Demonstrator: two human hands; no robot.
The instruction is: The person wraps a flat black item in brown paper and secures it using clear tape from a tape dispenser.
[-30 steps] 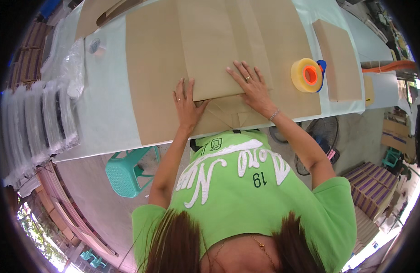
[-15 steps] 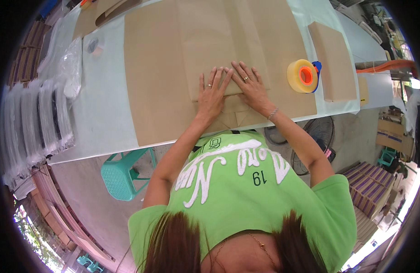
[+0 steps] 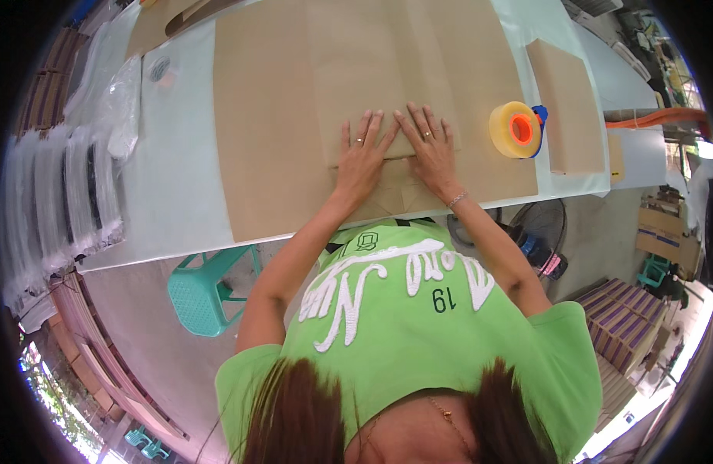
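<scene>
1 left hand (image 3: 360,164), 1 right hand (image 3: 433,157): both flat, gripping nothing, resting on folded brown paper (image 3: 364,77). Paper under and past both; long side runs forward; neither nearer.

Brown paper (image 3: 267,116) looks matt, the tape roll (image 3: 501,128) glossy plastic.

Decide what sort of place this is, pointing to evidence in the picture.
Probably a packing or paper-goods workshop, judging by the wide brown paper-like sheet, the yellowish ring-shaped tape roll with an orange core, and the row of clear plastic bundles at the left.
</scene>
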